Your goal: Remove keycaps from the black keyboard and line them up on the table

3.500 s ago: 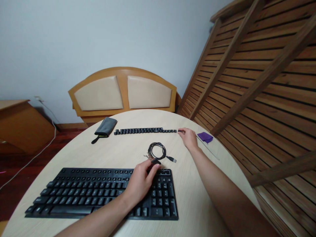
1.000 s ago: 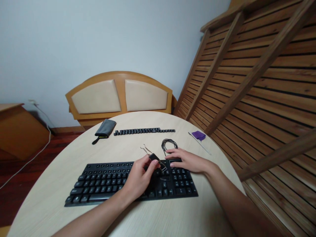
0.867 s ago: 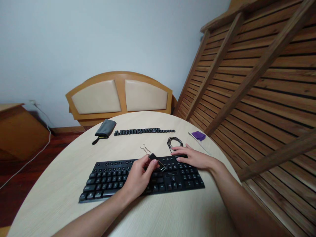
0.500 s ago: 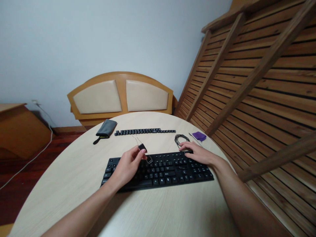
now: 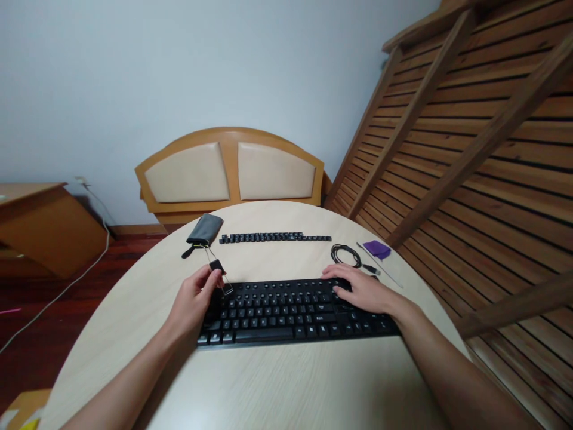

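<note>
A black keyboard [image 5: 277, 313] lies on the round table in front of me, some of its upper keys without caps. My left hand [image 5: 193, 298] pinches the black middle of a wire keycap puller [image 5: 216, 266] between thumb and fingers, over the keyboard's upper left corner. One pair of its wires points down at the keys, the other away from me. My right hand [image 5: 364, 289] lies with fingers stretched on the keyboard's upper right part and holds nothing. Behind the keyboard, loose black keycaps [image 5: 273, 237] stand in rows.
A grey pouch [image 5: 206, 228] lies at the back left of the pale table [image 5: 268, 388]. At the right are a coiled black cable [image 5: 345, 255], a purple cloth [image 5: 377, 249] and a thin rod [image 5: 385, 272]. A slatted wooden panel [image 5: 470, 167] leans beyond the table's right edge.
My left hand has moved left with the keycap puller, from the keyboard's upper middle to its upper left corner. My right hand stays on the keyboard's right part. The camera view has shifted slightly.
</note>
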Demonstrator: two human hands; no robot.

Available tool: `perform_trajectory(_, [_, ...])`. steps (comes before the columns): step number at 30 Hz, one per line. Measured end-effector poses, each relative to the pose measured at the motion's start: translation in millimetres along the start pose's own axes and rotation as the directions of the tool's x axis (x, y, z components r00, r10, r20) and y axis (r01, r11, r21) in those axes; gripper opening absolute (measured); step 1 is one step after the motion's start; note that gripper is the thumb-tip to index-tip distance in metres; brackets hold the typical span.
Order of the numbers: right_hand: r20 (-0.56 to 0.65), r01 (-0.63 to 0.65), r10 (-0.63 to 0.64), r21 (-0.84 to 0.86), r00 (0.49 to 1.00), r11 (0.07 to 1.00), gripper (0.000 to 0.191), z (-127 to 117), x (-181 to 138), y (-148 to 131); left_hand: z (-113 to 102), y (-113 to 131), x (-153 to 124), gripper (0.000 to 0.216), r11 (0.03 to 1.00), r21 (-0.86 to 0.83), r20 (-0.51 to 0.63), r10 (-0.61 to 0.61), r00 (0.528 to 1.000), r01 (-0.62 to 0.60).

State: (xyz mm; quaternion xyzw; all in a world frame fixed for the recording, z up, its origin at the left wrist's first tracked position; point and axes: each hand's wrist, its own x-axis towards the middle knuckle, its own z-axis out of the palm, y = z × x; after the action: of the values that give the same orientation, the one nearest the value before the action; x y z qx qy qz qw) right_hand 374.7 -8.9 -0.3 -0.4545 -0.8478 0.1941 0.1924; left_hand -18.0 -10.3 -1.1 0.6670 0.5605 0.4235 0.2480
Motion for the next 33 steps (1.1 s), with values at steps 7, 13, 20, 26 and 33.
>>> perform_trajectory(7, [0.027, -0.011, 0.013, -0.057, 1.000, 0.998, 0.035, -5, 12, -8, -3, -6, 6, 0.035, 0.999, -0.033, 0.089, 0.043, 0.995, -0.040])
perform_trajectory(13, [0.075, 0.075, -0.078, 0.046, 0.994, 0.996, 0.035, 15, 82, -92, -6, -6, 6, 0.031, 0.989, -0.048, 0.235, 0.146, 0.961, -0.138])
perform_trajectory(20, [-0.077, 0.200, -0.186, 0.251, 0.979, 0.947, 0.023, 69, 149, -160, -21, -9, 10, 0.029, 0.989, -0.019, 0.236, 0.149, 0.960, -0.149])
perform_trajectory(26, [-0.197, 0.082, -0.005, 0.388, 0.980, 0.918, 0.024, 104, 149, -144, -62, -14, 23, 0.027, 0.991, 0.094, 0.404, 0.051, 0.913, -0.097])
perform_trajectory(33, [-0.127, 0.062, -0.010, 0.411, 0.992, 0.909, 0.026, 114, 145, -143, -60, -19, 22, 0.026, 0.997, -0.043, 0.601, 0.077, 0.796, -0.064])
